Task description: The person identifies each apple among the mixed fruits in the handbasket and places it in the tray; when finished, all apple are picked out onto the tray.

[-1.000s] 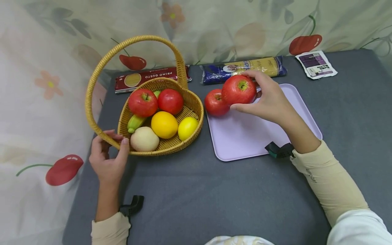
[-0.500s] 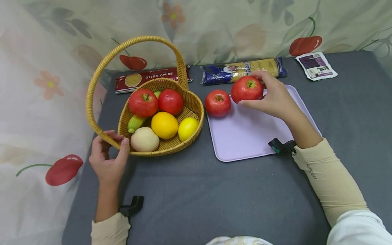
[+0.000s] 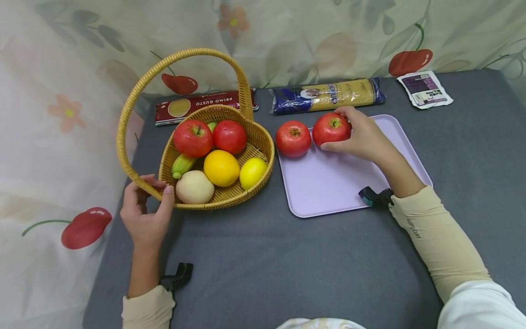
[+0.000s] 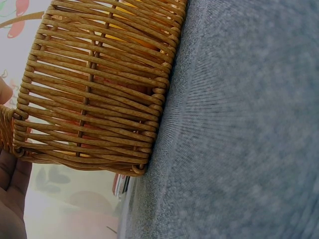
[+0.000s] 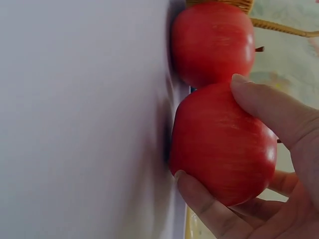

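Note:
My right hand (image 3: 361, 135) grips a red apple (image 3: 330, 129) (image 5: 222, 144) that sits on the lilac tray (image 3: 328, 183) near its far edge. A second red apple (image 3: 292, 138) (image 5: 212, 42) lies just left of it at the tray's far left corner. My left hand (image 3: 145, 212) holds the near rim of the wicker basket (image 3: 263, 151) (image 4: 94, 84), where the handle meets it. The basket carries two red apples (image 3: 192, 138), an orange (image 3: 221, 167), a lemon (image 3: 252, 172), a pale round fruit (image 3: 194, 187) and a green piece.
Two pasta packets, one red (image 3: 197, 104) and one blue (image 3: 326, 96), lie along the back of the grey table (image 3: 287, 265). A small white sachet (image 3: 425, 89) lies at the far right. A floral curtain hangs behind and to the left.
My right hand has lowered the apple and carried it right, from above the first apple down onto the tray beside it. The left hand and basket have stayed put.

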Demonstrator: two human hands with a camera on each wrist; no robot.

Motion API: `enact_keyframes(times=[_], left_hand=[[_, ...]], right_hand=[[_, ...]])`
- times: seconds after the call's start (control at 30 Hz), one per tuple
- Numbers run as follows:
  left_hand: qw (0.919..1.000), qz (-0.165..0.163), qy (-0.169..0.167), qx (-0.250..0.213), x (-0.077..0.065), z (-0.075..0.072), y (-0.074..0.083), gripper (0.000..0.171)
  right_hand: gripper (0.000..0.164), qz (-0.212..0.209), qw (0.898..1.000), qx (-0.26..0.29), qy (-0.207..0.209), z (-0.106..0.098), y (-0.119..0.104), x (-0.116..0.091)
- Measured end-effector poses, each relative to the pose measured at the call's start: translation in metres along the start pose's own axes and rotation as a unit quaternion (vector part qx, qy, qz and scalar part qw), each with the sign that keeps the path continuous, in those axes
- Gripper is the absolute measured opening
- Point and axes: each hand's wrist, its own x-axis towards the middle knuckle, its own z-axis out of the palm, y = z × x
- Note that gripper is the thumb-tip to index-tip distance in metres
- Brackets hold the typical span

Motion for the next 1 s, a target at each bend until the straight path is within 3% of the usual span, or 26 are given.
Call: enact_keyframes(times=[0.33,0.57,0.77,1.0], left_hand=[[1.0,0.001,0.002,0.001,0.0,0.0,-0.001,0.038],[1.0,0.005,0.006,-0.002,0.0,0.001,-0.002,0.038],[0.9999,0.004,0.011,-0.003,0.001,0.0,-0.002,0.037],[1.0,-0.002,0.007,-0.002,0.0,0.0,-0.001,0.038]], right_hand=[[0.086,-0.022,0.999,0.015,-0.021,0.002,0.002,0.001],[0.087,-0.013,0.999,0.002,-0.037,-0.005,-0.006,-0.003],[0.077,-0.041,0.999,-0.017,0.003,-0.01,-0.022,-0.008],[0.051,-0.132,0.989,-0.015,0.065,-0.001,-0.049,-0.015]])
